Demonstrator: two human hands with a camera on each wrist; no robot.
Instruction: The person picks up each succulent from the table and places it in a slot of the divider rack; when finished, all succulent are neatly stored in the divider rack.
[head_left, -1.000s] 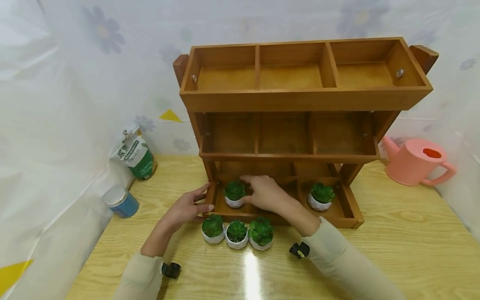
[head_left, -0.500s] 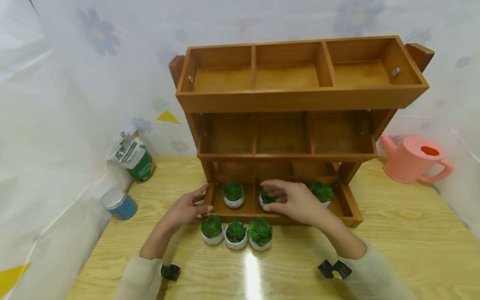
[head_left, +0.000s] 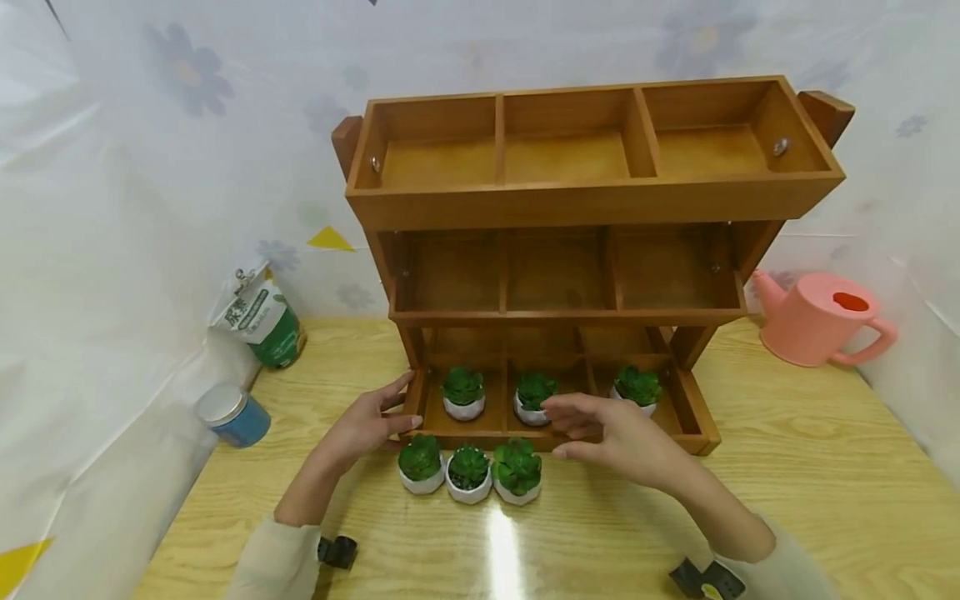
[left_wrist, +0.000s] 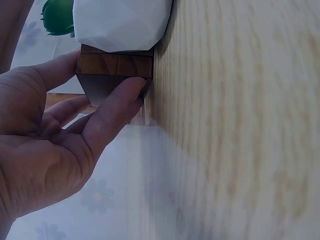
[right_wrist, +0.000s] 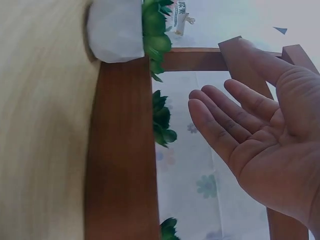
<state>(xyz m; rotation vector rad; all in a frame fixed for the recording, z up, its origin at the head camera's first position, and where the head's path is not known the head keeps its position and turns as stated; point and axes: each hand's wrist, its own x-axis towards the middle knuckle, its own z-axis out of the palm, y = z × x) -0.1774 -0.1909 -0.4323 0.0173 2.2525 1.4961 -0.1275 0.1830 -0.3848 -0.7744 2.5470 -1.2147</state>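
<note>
At the left end of a wooden plant shelf's [head_left: 592, 200] bottom tray is my left hand [head_left: 367, 429], holding the corner with the thumb at the upper edge. The left wrist view shows a fingertip [left_wrist: 132, 87] low on the end panel, close to the table. My right hand [head_left: 622, 437] is apart from the pots, palm bare in the right wrist view, fingers relaxed. Its fingertips overlap the middle potted succulent [head_left: 534, 398] in the head view. A left succulent [head_left: 462, 393] and a right succulent [head_left: 637, 388] stand in the tray's other compartments.
Three more potted succulents [head_left: 468, 473] stand in a row on the table before the tray. A blue jar [head_left: 234, 415] and a green-and-white pouch [head_left: 262, 321] stand left. To the right is a pink watering can [head_left: 817, 321]. The shelf has two upper tiers.
My right hand goes from the left succulent to the middle one, then draws back toward the front right, away from it. The left hand stays on the tray's corner.
</note>
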